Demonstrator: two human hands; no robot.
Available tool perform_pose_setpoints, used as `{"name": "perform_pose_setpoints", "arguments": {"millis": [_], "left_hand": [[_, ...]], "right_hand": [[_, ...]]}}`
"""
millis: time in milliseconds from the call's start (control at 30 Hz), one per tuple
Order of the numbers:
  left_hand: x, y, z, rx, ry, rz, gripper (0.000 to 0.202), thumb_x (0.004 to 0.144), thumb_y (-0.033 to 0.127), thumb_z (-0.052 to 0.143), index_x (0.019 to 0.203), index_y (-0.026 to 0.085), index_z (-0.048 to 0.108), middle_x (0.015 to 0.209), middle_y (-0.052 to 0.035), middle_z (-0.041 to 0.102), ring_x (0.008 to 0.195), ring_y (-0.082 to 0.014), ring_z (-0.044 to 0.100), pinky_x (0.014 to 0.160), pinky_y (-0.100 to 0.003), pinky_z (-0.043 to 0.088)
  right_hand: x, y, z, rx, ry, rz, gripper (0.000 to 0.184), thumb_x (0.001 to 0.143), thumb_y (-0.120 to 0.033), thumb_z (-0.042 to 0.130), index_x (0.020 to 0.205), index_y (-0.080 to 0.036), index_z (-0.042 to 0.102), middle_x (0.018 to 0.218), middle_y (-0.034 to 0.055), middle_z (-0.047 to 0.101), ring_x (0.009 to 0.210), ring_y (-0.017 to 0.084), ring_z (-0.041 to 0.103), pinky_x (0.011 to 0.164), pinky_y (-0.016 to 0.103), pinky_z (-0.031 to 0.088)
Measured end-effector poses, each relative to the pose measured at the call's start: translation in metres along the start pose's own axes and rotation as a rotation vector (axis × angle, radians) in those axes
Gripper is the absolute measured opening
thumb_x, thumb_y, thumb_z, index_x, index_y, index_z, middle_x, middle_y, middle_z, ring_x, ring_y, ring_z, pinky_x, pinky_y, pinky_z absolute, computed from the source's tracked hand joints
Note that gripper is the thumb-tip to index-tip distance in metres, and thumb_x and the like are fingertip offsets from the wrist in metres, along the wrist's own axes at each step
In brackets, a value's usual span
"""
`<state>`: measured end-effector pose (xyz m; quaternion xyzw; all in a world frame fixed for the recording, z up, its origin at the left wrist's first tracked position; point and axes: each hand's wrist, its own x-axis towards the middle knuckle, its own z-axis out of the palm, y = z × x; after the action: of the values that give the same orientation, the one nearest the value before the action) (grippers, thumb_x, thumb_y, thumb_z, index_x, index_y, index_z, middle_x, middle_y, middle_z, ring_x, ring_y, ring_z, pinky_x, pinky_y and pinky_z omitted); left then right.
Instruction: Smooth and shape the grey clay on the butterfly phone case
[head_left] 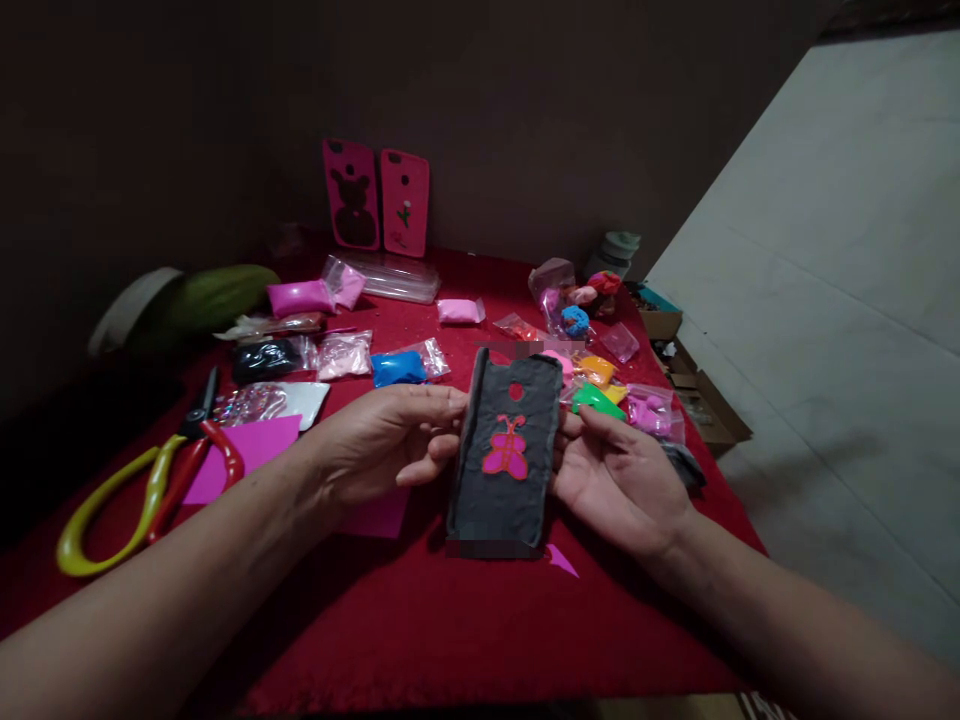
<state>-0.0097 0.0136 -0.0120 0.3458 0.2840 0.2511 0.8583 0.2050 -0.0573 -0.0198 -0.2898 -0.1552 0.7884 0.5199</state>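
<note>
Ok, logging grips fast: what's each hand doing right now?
Left hand: closed, holding the black phone case by its edge.
Right hand: at the case's opposite edge; whether gripping cannot be told.

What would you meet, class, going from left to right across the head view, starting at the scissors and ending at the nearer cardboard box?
Scissors → left hand → black phone case → right hand → nearer cardboard box.
</note>
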Motion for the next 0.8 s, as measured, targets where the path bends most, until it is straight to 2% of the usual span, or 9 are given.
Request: {"name": "perform_pose_setpoints", "arguments": {"millis": [67, 133, 267, 400, 567, 800], "left_hand": [[0.001, 0.002, -0.002, -0.018, 0.006, 0.019, 0.009, 0.084, 0.011, 0.057, 0.082, 0.009, 0.066, 0.067, -0.0006, 0.05, 0.047, -0.0049, 0.044, 0.03, -0.009, 0.034], [0.001, 0.003, -0.004, -0.031, 0.016, 0.033, 0.01, 0.085, 0.01, 0.055, 0.084, 0.009, 0.066, 0.071, -0.002, 0.052, 0.049, -0.005, 0.045, 0.034, -0.01, 0.038], [0.001, 0.003, -0.007, -0.037, 0.026, 0.049, 0.013, 0.087, 0.01, 0.053, 0.082, 0.009, 0.064, 0.066, -0.0005, 0.049, 0.049, -0.0055, 0.045, 0.044, -0.013, 0.047], [0.003, 0.001, -0.008, -0.033, 0.012, 0.071, 0.015, 0.089, 0.011, 0.051, 0.08, 0.01, 0.063, 0.063, 0.0013, 0.046, 0.049, -0.0049, 0.042, 0.051, -0.015, 0.051], [0.004, 0.0, -0.007, -0.023, 0.006, 0.089, 0.014, 0.089, 0.01, 0.05, 0.084, 0.008, 0.063, 0.067, 0.0001, 0.048, 0.051, -0.0041, 0.042, 0.052, -0.014, 0.05], [0.001, 0.001, -0.004, -0.015, -0.007, 0.081, 0.016, 0.09, 0.012, 0.049, 0.079, 0.009, 0.061, 0.06, 0.0012, 0.046, 0.049, -0.0051, 0.041, 0.053, -0.018, 0.051]], "right_hand": [[0.001, 0.003, -0.001, 0.015, 0.056, 0.025, 0.035, 0.094, -0.024, 0.036, 0.083, -0.014, 0.067, 0.092, 0.0093, 0.073, 0.093, 0.019, 0.068, 0.097, 0.041, 0.048], [0.003, 0.006, -0.001, 0.011, 0.106, 0.028, 0.031, 0.095, -0.018, 0.036, 0.096, -0.012, 0.066, 0.103, 0.0104, 0.072, 0.099, 0.019, 0.067, 0.101, 0.043, 0.045], [0.004, 0.012, -0.001, -0.021, 0.083, -0.016, 0.029, 0.093, -0.012, 0.043, 0.115, -0.011, 0.062, 0.11, 0.0102, 0.071, 0.101, 0.019, 0.067, 0.103, 0.042, 0.044], [0.003, 0.016, 0.002, -0.018, 0.096, -0.019, 0.029, 0.093, -0.012, 0.046, 0.116, -0.009, 0.062, 0.108, 0.0109, 0.072, 0.098, 0.019, 0.068, 0.1, 0.039, 0.048], [0.002, 0.018, 0.007, -0.032, 0.145, -0.004, 0.028, 0.093, -0.014, 0.046, 0.115, -0.009, 0.062, 0.109, 0.0121, 0.071, 0.098, 0.019, 0.068, 0.101, 0.04, 0.047], [0.002, 0.018, 0.009, -0.076, 0.131, -0.024, 0.027, 0.091, -0.013, 0.05, 0.114, -0.011, 0.063, 0.109, 0.0106, 0.072, 0.097, 0.017, 0.068, 0.1, 0.037, 0.048]]}}
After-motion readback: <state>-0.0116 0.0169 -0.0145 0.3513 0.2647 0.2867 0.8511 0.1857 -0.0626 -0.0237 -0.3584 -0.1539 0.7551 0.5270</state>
